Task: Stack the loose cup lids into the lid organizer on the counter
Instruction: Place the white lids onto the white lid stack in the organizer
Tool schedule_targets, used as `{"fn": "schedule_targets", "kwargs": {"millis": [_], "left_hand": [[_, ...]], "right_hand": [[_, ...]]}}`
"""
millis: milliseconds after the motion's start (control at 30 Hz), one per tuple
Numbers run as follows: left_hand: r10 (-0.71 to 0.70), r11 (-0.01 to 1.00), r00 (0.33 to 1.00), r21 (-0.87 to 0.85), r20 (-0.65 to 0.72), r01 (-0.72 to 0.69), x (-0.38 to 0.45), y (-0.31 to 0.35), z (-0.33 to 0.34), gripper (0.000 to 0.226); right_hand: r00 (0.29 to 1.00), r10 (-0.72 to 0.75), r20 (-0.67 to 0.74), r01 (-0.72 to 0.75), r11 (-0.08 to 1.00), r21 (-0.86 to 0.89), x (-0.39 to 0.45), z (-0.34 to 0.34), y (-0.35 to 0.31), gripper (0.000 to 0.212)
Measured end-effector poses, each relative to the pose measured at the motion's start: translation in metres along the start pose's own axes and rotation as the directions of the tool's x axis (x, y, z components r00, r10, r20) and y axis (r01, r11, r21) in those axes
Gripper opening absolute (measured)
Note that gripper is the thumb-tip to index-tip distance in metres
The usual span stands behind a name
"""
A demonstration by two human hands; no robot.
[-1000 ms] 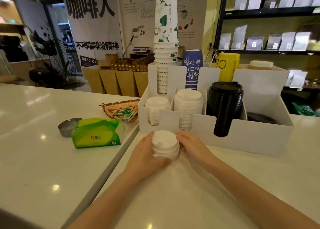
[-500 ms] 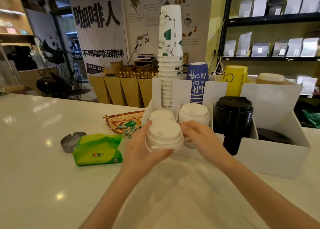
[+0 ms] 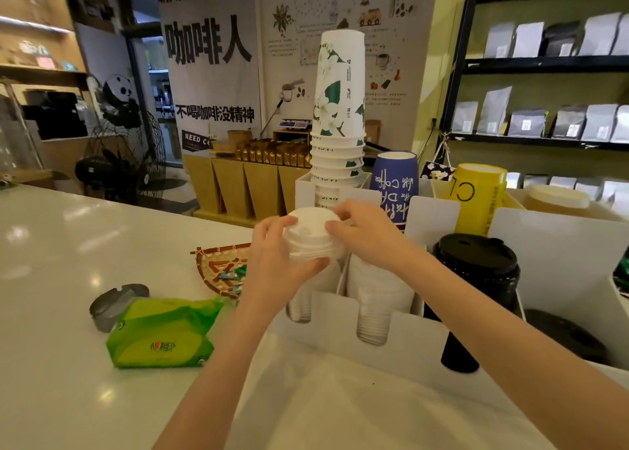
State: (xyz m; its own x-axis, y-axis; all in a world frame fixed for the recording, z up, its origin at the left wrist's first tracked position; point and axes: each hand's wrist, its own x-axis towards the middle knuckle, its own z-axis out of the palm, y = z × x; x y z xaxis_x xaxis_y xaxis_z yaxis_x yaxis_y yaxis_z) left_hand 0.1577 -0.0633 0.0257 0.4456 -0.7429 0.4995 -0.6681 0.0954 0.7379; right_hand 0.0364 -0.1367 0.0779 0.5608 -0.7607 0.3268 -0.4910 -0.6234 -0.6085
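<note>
A small stack of white cup lids [image 3: 311,235] is held between both hands above the leftmost slot of the white lid organizer [image 3: 401,344]. My left hand [image 3: 275,262] grips its left and under side. My right hand [image 3: 366,231] holds its right rim and top. The white lids standing in that left slot [image 3: 299,305] show below my left hand. A second white lid stack [image 3: 374,299] fills the neighbouring slot, partly hidden by my right wrist. A tall stack of black lids [image 3: 476,279] stands in the slot to the right.
Paper cup stacks, white floral [image 3: 338,116], blue [image 3: 394,184] and yellow [image 3: 476,197], rise behind the organizer. A green tissue pack [image 3: 160,334], a grey ashtray [image 3: 109,305] and a woven tray [image 3: 221,269] lie on the white counter to the left.
Both hands have lifted the white lid stack off the counter and carried it up and forward, over the organizer's left slot. The camera has moved closer.
</note>
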Motion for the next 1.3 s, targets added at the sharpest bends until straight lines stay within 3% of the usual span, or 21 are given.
{"fn": "schedule_targets", "kwargs": {"millis": [200,367,600,1000,1300], "left_hand": [[0.061,0.995,0.998,0.083,-0.006,-0.06,-0.002,-0.014,0.017,0.066],[0.108,0.956,0.994,0.278,-0.031,-0.095,-0.002,-0.021,0.02,0.061],[0.059,0.922,0.998,0.38,0.035,-0.068,-0.002,-0.022,0.013,0.062],[0.038,0.875,0.988,0.473,0.146,-0.104,0.002,-0.024,0.006,0.065],[-0.045,0.902,0.942,0.418,0.334,-0.105,0.007,-0.02,-0.003,0.065]], "right_hand": [[0.997,-0.045,0.06,0.056,0.976,-0.211,0.015,0.015,0.017,0.028],[0.996,-0.048,0.079,0.067,0.965,-0.255,0.015,0.019,0.025,0.028],[0.992,-0.076,0.099,0.108,0.922,-0.373,0.014,0.026,0.027,0.028],[0.979,-0.127,0.157,0.19,0.845,-0.5,0.008,0.024,0.025,0.031],[0.975,-0.188,0.119,0.217,0.682,-0.698,0.001,0.03,0.02,0.044]]}}
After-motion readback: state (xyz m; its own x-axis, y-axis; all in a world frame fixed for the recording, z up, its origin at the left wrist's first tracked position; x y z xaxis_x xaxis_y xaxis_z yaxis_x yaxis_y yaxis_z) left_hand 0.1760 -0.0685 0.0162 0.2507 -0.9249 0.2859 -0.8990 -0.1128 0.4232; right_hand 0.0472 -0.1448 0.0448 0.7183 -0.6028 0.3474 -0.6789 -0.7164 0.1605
